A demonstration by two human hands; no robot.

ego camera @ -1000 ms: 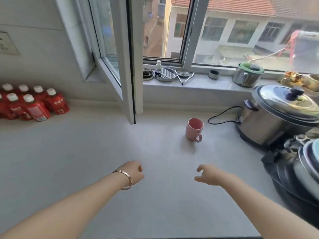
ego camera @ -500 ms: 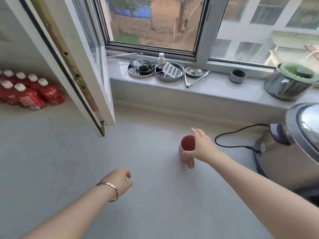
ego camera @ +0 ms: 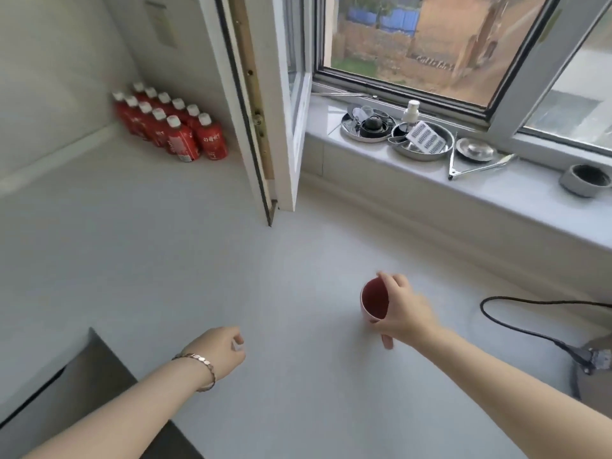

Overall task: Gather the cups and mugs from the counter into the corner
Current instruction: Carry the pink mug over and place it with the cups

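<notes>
A pink mug [ego camera: 373, 301] with a dark red inside is held over the pale counter [ego camera: 298, 376], tipped so its mouth faces left. My right hand [ego camera: 402, 309] is wrapped around its right side, fingers over the rim and thumb below. My left hand [ego camera: 222, 354], with a bracelet at the wrist, hovers lower left of the mug with its fingers loosely curled and nothing in it. The counter's corner lies at the far left, where the walls meet.
A pack of several red bottles [ego camera: 172, 127] stands by the far-left wall. An open window sash [ego camera: 261, 111] juts over the counter. The sill [ego camera: 496, 190] holds metal dishes, tongs and a small grey bowl [ego camera: 584, 179]. A black cord [ego camera: 530, 326] lies at right.
My right hand reached the mug, closed on it and tilted it. The view swung left, so the cooker has gone from sight and the corner with the bottles came closer.
</notes>
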